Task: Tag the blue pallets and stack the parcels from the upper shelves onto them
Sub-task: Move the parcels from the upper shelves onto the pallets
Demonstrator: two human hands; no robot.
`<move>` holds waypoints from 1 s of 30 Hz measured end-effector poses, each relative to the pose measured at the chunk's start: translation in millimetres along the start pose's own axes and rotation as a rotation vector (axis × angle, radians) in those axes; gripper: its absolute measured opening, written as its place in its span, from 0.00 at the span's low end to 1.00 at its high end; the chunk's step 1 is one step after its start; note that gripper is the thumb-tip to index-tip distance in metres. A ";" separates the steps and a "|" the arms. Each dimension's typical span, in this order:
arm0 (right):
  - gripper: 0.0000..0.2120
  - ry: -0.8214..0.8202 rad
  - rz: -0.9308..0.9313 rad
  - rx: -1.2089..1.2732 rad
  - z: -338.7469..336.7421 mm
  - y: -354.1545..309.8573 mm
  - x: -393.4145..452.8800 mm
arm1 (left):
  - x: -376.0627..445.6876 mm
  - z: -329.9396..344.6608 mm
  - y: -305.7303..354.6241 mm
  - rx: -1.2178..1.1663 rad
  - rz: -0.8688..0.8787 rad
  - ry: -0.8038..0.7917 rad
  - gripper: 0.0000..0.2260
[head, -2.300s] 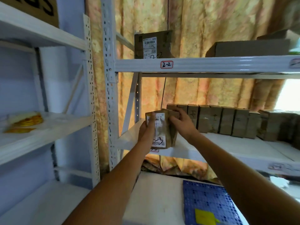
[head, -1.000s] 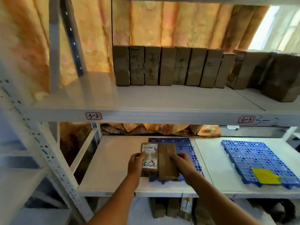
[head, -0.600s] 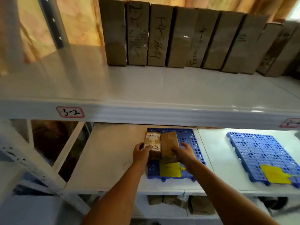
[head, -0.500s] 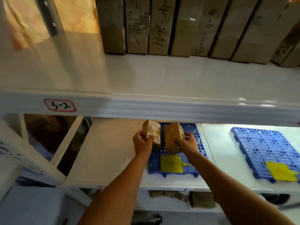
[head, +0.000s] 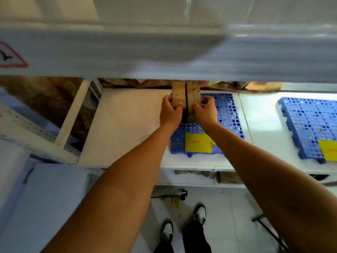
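A: Where are the parcels?

B: Two brown cardboard parcels (head: pixel 186 96) stand upright, side by side, at the back left of the nearer blue pallet (head: pixel 228 114), whose yellow tag (head: pixel 197 145) lies at its front.

A: And the hands?

B: The left hand (head: pixel 170 111) grips the left parcel, the right hand (head: pixel 205 110) the right one, fingers curled round the near edges.

A: Handling?

B: Probably stiff and light; hold the flat sides, press them together.
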State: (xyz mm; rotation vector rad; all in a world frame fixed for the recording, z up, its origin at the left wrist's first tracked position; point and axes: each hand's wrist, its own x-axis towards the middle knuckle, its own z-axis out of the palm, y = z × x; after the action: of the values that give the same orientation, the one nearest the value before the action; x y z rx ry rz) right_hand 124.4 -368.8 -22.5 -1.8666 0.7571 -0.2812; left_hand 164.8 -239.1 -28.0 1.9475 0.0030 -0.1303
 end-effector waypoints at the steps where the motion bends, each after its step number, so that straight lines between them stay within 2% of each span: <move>1: 0.19 0.008 -0.010 -0.019 1.8 -0.3 3.1 | 2.7 -0.1 0.4 0.000 -0.013 0.002 0.21; 4: 0.15 0.041 -0.001 -0.030 9.3 -2.7 12.3 | 5.0 0.6 -2.7 0.025 -0.008 -0.001 0.21; 12: 0.16 0.091 0.127 0.090 22.7 -4.3 7.9 | 2.2 -2.5 -12.1 0.056 0.030 0.091 0.22; 17: 0.15 0.045 0.146 0.111 25.7 -2.9 2.7 | 6.5 -8.1 -12.0 0.022 0.029 -0.019 0.21; 23: 0.23 -0.001 0.160 0.065 10.9 -4.9 -10.0 | 0.5 -20.7 -7.5 0.024 -0.059 -0.091 0.26; 30: 0.26 -0.027 -0.025 -0.126 -28.5 -57.5 -54.7 | -26.8 -58.5 44.3 0.214 0.198 -0.112 0.23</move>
State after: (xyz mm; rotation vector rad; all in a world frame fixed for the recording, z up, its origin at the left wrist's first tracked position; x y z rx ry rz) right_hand 88.8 -342.1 49.2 -1.9959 0.7482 -0.2275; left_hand 146.2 -199.8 36.9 2.1384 -0.2882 -0.1118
